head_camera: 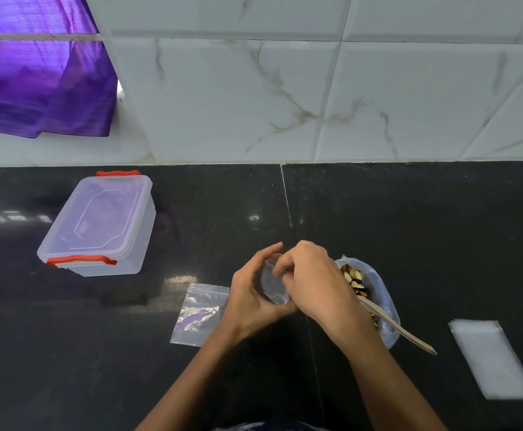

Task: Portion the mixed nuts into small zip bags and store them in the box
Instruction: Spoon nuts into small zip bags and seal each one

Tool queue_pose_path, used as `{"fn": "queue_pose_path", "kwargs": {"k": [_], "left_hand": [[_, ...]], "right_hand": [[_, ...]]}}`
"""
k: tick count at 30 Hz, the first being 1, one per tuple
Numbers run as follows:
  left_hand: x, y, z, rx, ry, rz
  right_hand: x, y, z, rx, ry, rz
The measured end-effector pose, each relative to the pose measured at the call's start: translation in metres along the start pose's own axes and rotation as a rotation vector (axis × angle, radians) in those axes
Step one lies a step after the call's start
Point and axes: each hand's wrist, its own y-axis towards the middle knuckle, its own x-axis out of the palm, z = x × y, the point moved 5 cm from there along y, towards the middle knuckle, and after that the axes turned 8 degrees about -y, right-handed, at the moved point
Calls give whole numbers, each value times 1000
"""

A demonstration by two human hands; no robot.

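My left hand [251,293] and my right hand [313,281] meet over the black counter, both holding a small clear zip bag [272,283] between them; fingers of each hand curl round its top. No nuts are visible inside it. Right behind my right hand sits a clear bag of mixed nuts [375,293], open at the top, with a wooden spoon [403,329] resting in it, handle pointing right. Another small zip bag [199,312] lies flat on the counter left of my left hand. The clear storage box [98,222] with red clips stands at the far left, lid on.
A stack of flat clear bags [493,359] lies at the right. The black counter [409,213] meets a white marble-tiled wall [316,88] at the back. Purple cloth [36,73] hangs at the upper left.
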Motion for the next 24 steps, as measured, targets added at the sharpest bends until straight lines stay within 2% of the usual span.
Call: {"fn": "queue_pose_path", "kwargs": {"k": [3,4,6,10,16,19,21,24], "left_hand": [[1,0,0,6,37,7],[1,0,2,11,45,16],[1,0,3,9,22,20],[7,-2,-6,-78,-31,-17],[9,-4,1,-59,-19,16],[12,-8,0,-65,14,16],[16,-11,-2,-64,24,8],[23,-15,-6,-68,8,-10]], "right_hand": [[-15,-20,-3,-193,56,430],[-15,-29,-1,-245,79,465],[-16,-31,0,-236,89,393],[-17,-25,3,-214,123,431],[-24,-42,37,-259,352,478],[-33,-55,89,-107,439,580],[-32,-64,125,51,380,592],[-8,-66,163,261,327,362]]}}
